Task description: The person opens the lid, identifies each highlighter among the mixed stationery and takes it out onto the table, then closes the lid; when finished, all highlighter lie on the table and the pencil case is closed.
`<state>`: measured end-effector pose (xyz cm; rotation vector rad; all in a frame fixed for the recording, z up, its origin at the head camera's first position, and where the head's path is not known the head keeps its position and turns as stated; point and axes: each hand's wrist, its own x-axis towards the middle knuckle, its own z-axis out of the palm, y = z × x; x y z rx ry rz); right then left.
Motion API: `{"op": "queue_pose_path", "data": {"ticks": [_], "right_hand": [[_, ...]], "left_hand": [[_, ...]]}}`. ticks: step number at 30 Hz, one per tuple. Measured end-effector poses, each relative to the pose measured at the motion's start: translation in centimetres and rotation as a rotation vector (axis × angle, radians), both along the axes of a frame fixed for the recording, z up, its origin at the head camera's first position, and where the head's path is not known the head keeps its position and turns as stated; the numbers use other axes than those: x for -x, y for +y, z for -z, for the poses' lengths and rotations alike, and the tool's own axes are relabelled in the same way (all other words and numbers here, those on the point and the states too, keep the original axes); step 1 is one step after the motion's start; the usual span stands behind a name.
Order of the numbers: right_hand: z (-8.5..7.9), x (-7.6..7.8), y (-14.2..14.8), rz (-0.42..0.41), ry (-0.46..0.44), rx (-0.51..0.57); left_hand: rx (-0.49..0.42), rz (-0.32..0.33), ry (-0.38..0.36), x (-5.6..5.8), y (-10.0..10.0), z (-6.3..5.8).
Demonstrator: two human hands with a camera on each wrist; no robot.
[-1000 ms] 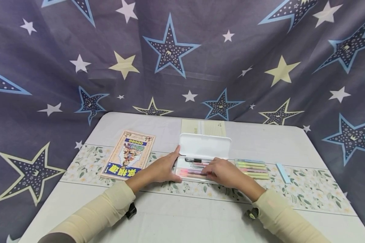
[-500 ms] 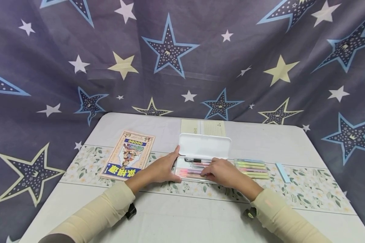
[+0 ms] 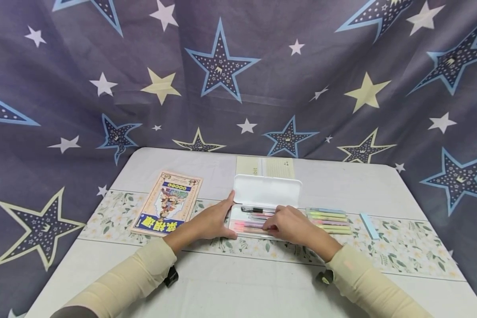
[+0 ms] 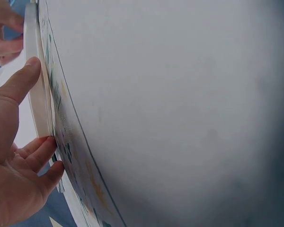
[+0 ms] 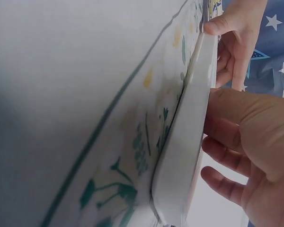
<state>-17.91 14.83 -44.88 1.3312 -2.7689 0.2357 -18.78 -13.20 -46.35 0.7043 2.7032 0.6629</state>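
A white pencil case (image 3: 267, 191) lies with its lid raised in the head view. Inside are a black-capped pen (image 3: 257, 210) and several pinkish pens (image 3: 247, 226). My left hand (image 3: 211, 220) grips the case's left end, thumb at the front corner and fingers toward the hinge side; the left wrist view has the thumb (image 4: 24, 80) against its wall. Over the right part of the tray is my right hand (image 3: 290, 224), fingers bent down among the pens. The case's front wall (image 5: 182, 137) hides those fingertips in the right wrist view, so I cannot tell whether they pinch a pen.
Right of the case lies a clear pack of coloured pens (image 3: 329, 221), then a light blue strip (image 3: 369, 226). An orange-bordered book (image 3: 168, 203) rests at the left. Behind the lid is a pale yellow notebook (image 3: 278, 167). A starry curtain (image 3: 238, 123) hangs behind the table (image 3: 238, 282).
My right hand and forearm have shifted very slightly left, with the fingers still among the pens. The left hand keeps its hold on the pencil case's end.
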Motion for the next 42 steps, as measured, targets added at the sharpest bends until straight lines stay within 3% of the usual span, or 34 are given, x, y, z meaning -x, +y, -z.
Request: {"op": "queue_pose_path", "data": {"ticks": [11, 18, 27, 42], "right_hand": [[-0.2, 0.1, 0.3, -0.025, 0.055, 0.071], [-0.1, 0.1, 1.2, 0.027, 0.002, 0.121], [0.2, 0.2, 3.1, 0.031, -0.018, 0.209], [-0.3, 0.3, 7.5, 0.187, -0.007, 0.254]], "left_hand": [[-0.006, 0.000, -0.001, 0.0, -0.1, 0.1], [-0.004, -0.006, -0.003, 0.1, 0.0, 0.1], [-0.004, -0.001, -0.004, 0.1, 0.0, 0.1], [-0.014, 0.000, 0.010, 0.0, 0.0, 0.0]]}}
